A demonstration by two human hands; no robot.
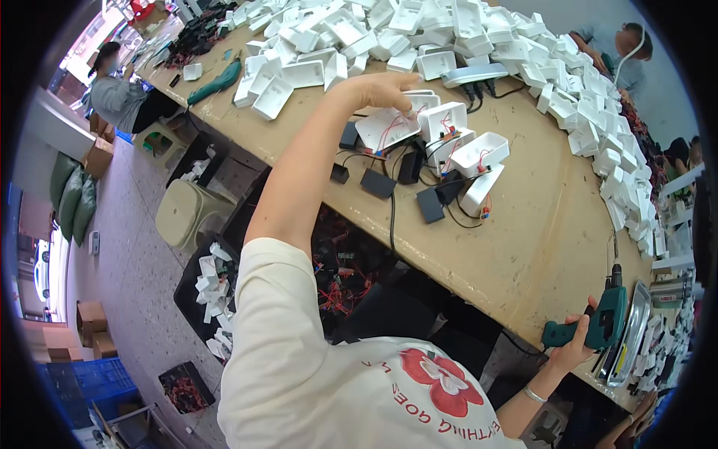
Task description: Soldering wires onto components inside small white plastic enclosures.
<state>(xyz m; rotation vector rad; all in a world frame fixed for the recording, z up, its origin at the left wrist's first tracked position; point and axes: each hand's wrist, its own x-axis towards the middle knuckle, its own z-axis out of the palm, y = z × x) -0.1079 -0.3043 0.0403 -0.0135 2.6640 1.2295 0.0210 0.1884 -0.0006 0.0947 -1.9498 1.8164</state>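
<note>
Cream shirt (359, 389) | left grip (374, 91): spread over white case (426, 99), contact unclear | right grip (579, 341): curled round green drill (609, 318)

From here I can read red capital letters (411, 405) curving around the flower print (455, 383) on the person's white T-shirt (278, 322).

Assembly workshop shown by piled parts and tools. Long brown table (538, 232) heaped with white plastic cases (467, 22); several strung with red wires (387, 136). Green power drill (612, 318) held at table's near right corner, metal tray (640, 308) laid beside it. Black bin (202, 399) filled with parts, set on floor. Plastic stools (188, 213), cardboard boxes (91, 318) and stuffed green sacks (71, 196) spread around. Other workers (120, 101) seen at far left and far right of table.
</note>
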